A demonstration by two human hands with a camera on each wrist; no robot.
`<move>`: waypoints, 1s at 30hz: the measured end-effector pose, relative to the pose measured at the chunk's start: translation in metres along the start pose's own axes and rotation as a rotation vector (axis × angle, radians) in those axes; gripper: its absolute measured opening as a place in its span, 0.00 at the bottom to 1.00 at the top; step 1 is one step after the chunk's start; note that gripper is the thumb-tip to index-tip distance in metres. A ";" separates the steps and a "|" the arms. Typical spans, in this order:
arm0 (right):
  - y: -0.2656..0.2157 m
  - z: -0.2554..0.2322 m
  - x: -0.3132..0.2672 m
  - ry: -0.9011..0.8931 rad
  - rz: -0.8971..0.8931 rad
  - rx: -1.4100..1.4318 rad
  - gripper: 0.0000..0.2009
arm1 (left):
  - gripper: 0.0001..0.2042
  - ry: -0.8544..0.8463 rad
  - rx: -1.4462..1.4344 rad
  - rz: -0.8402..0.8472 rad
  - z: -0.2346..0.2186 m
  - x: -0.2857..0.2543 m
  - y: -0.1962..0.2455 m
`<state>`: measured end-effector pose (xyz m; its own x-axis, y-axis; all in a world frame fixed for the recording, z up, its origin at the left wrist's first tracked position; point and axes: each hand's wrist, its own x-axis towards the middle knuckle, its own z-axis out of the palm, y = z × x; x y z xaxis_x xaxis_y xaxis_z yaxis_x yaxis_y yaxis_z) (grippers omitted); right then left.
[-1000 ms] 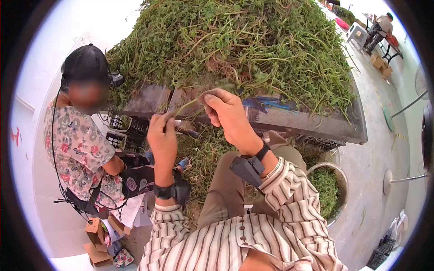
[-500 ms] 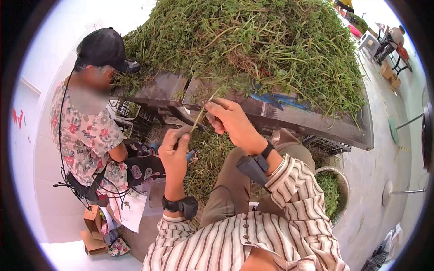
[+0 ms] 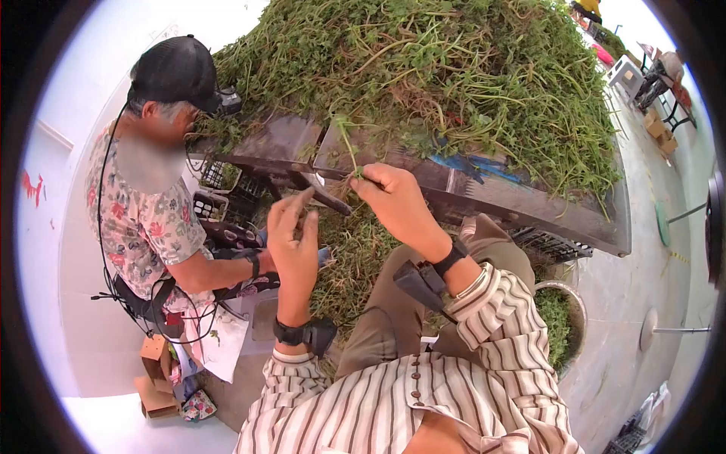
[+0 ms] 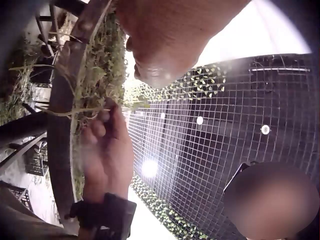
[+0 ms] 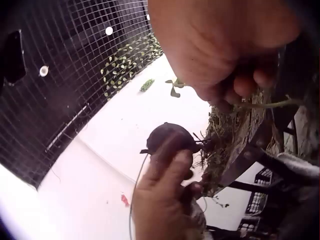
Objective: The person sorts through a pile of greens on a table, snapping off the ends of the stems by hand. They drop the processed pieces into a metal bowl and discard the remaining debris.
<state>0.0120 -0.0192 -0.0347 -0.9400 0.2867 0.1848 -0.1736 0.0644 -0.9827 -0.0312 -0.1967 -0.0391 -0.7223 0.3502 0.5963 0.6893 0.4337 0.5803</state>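
Observation:
In the head view my right hand point(image 3: 401, 208) pinches a thin green stem point(image 3: 347, 142) between thumb and fingers, in front of the table's near edge. Small leaves show at the stem's upper end. My left hand point(image 3: 293, 246) is held up to the left, a short gap away, its fingers loosely spread with nothing between them. From the right wrist, part of the stem point(image 5: 272, 105) sticks out past the curled fingers. A large heap of leafy green stems point(image 3: 423, 68) covers the dark table point(image 3: 484, 193) ahead.
A person in a floral shirt point(image 3: 144, 212) sits at the left. Loose greens point(image 3: 355, 250) litter the floor under the table. A round container point(image 3: 581, 318) of greens stands by my right leg, and black crates point(image 3: 556, 246) sit under the table. Cardboard boxes point(image 3: 155, 386) lie at lower left.
Both hands were at the stem before; my left hand has let go and its fingers have spread. The stem now points upward from my right hand. The seated person's forearm has come forward.

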 end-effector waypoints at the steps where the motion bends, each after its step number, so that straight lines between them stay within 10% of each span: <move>1: 0.001 0.001 0.000 0.030 -0.140 -0.142 0.09 | 0.13 0.047 -0.005 0.034 -0.004 0.007 0.011; 13: 0.001 0.003 -0.010 -0.045 -0.339 -0.520 0.04 | 0.13 0.027 0.268 0.335 -0.005 0.039 0.016; 30: -0.001 0.002 -0.005 -0.009 -0.409 -0.500 0.04 | 0.04 0.223 -0.005 -0.103 0.005 0.034 -0.012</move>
<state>0.0166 -0.0229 -0.0349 -0.8299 0.1371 0.5408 -0.3622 0.6050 -0.7091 -0.0644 -0.1856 -0.0283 -0.7591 0.1120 0.6413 0.6134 0.4530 0.6470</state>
